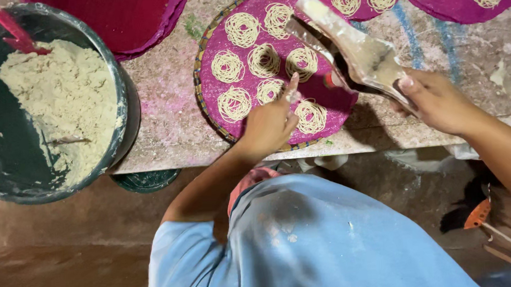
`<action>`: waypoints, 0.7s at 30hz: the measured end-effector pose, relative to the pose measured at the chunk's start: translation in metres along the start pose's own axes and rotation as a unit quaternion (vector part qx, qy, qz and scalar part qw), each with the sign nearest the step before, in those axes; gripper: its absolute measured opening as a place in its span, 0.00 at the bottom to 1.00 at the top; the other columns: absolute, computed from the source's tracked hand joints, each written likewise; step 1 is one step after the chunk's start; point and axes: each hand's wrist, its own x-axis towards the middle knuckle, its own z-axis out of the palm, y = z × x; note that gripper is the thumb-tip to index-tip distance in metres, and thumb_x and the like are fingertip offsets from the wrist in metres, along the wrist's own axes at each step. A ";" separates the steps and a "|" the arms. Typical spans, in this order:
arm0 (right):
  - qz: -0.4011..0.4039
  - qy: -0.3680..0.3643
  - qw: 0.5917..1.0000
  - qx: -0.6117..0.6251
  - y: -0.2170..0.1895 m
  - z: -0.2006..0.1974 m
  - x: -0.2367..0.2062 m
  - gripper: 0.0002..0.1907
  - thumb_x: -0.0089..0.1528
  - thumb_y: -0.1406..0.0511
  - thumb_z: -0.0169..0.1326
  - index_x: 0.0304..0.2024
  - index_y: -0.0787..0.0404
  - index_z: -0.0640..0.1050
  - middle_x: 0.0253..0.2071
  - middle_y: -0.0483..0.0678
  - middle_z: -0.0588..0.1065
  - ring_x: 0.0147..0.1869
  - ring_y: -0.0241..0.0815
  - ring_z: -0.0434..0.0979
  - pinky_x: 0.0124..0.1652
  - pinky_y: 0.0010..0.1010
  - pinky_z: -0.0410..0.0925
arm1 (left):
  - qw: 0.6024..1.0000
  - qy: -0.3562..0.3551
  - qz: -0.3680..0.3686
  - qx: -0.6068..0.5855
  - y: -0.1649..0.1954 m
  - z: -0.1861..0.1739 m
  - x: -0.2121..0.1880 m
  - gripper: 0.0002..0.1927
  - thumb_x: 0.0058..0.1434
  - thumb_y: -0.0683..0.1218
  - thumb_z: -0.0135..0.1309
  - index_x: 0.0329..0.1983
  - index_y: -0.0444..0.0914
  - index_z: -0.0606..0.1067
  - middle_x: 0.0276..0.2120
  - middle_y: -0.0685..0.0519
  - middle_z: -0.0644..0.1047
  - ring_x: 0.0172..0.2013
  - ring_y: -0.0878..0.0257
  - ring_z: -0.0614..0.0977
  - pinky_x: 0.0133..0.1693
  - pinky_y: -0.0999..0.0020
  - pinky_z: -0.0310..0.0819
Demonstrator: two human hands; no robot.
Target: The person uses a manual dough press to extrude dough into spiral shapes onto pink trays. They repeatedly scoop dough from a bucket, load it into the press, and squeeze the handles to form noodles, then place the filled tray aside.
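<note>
Dough-smeared wooden press [356, 51] hovering tilted over magenta round mat [330, 100] carrying pale noodle coils [242, 29], right hand [436, 100] clamping its handle, left hand [269, 125] loosely curled, pointing beside a coil, tabletop [171, 125] underneath, dough bucket [51, 97] sitting left.

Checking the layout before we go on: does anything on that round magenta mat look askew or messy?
Mostly tidy: the noodle coils sit apart on the round mat. One oddity: the coil nearest the left hand lies close to the mat's near edge. The right hand holds the dough-smeared press tilted.
</note>
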 end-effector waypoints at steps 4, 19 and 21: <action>0.072 -0.048 0.996 -0.039 0.011 -0.009 -0.002 0.33 0.73 0.44 0.33 0.44 0.65 0.75 0.26 0.54 0.73 0.28 0.45 0.69 0.30 0.44 0.68 | 0.753 0.019 0.047 -0.656 0.010 -0.006 0.052 0.27 0.77 0.49 0.58 0.64 0.27 0.62 0.36 0.57 0.66 0.39 0.61 0.69 0.46 0.60 0.66; 0.086 -0.029 0.983 -0.158 -0.056 -0.010 0.029 0.41 0.69 0.41 0.31 0.67 0.64 0.70 0.30 0.55 0.79 0.32 0.47 0.81 0.40 0.45 0.75 | 0.359 0.077 0.088 -0.926 0.026 0.002 0.170 0.26 0.69 0.67 0.40 0.25 0.46 0.66 0.20 0.59 0.64 0.24 0.65 0.67 0.37 0.63 0.66; 0.117 -0.068 0.977 -0.167 -0.052 -0.020 0.029 0.41 0.70 0.41 0.29 0.62 0.66 0.76 0.30 0.55 0.79 0.31 0.47 0.82 0.38 0.43 0.78 | 0.335 0.073 0.077 -0.936 0.031 0.009 0.172 0.25 0.70 0.66 0.39 0.23 0.46 0.65 0.20 0.59 0.64 0.25 0.65 0.67 0.37 0.64 0.66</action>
